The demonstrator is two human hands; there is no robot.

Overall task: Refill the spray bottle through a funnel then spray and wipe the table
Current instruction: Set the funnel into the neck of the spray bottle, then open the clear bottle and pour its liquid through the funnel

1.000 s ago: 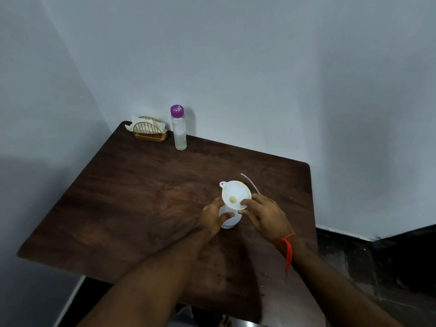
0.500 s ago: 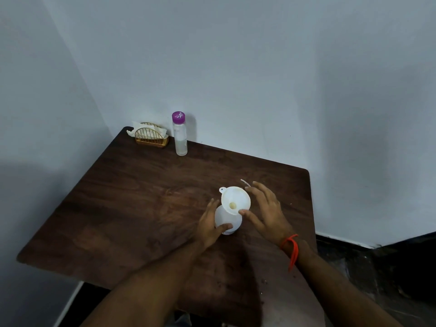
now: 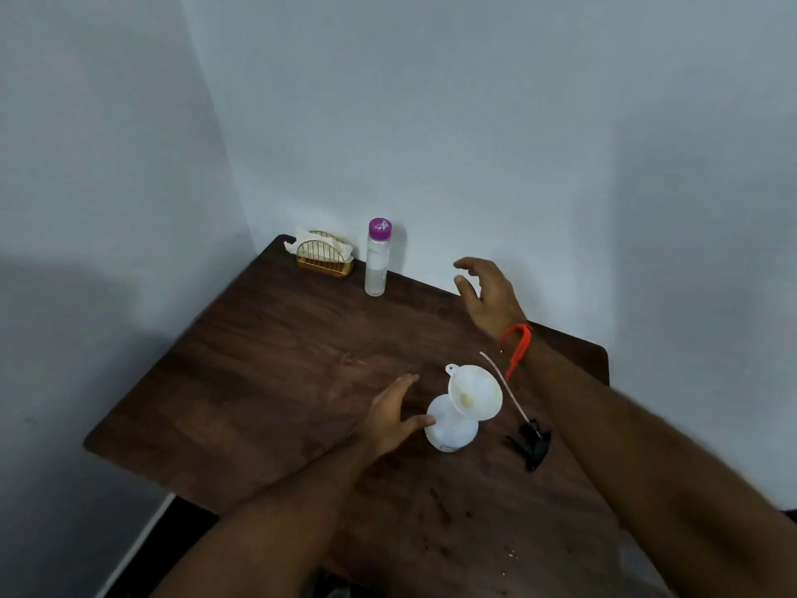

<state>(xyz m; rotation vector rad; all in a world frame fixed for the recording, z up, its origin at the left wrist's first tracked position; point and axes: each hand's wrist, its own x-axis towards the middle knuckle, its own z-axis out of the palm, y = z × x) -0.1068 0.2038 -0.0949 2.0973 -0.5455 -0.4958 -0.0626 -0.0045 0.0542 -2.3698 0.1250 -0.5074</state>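
Left hand (image 3: pixel 390 418) beside the white spray bottle (image 3: pixel 450 429), thumb tip touching its left side, other fingers straight and relaxed, not wrapped round it. Bottle stands upright on the dark wood bench (image 3: pixel 267 360), between the two forearms. White funnel (image 3: pixel 474 392) seated in the bottle neck, tilted slightly toward the right hand side, small tab on its rim pointing away from the person.

Right hand (image 3: pixel 487 291) in the air, up and away from the bottle, fingers spread and loosely bent, holding nothing. Red thread (image 3: pixel 515 347) on that wrist.

Black spray head (image 3: pixel 532 442) lies flat on the bench just right of the bottle, under the right forearm; its dip tube (image 3: pixel 500 381) runs past the funnel rim toward the right wrist.

Clear bottle with purple cap (image 3: pixel 377 258) stands at the far edge, ahead and left of the right hand. Gold wire napkin holder (image 3: pixel 323 258) just left of it, white napkins inside.
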